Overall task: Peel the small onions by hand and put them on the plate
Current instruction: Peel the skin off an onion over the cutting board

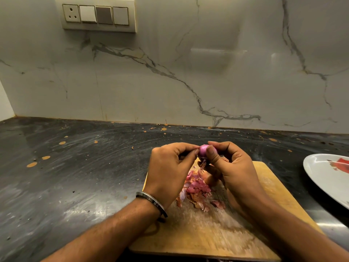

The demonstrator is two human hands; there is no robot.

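Observation:
A small purple onion (203, 149) is held above the far end of a wooden cutting board (204, 235). My right hand (232, 167) grips it between thumb and fingers. My left hand (170, 167) pinches the onion's left side with thumb and forefinger. A strip of skin hangs below the onion. A heap of pink and brown onion peels (196, 191) lies on the board under my hands. The white plate (324, 176) with a red print sits at the right edge, partly cut off; no onions show on its visible part.
The board lies on a dark, scratched countertop (75, 176) speckled with orange spots. A marble wall (188, 72) rises behind it, with a switch and socket panel (98, 15) at the upper left. A metal bangle (153, 202) circles my left wrist.

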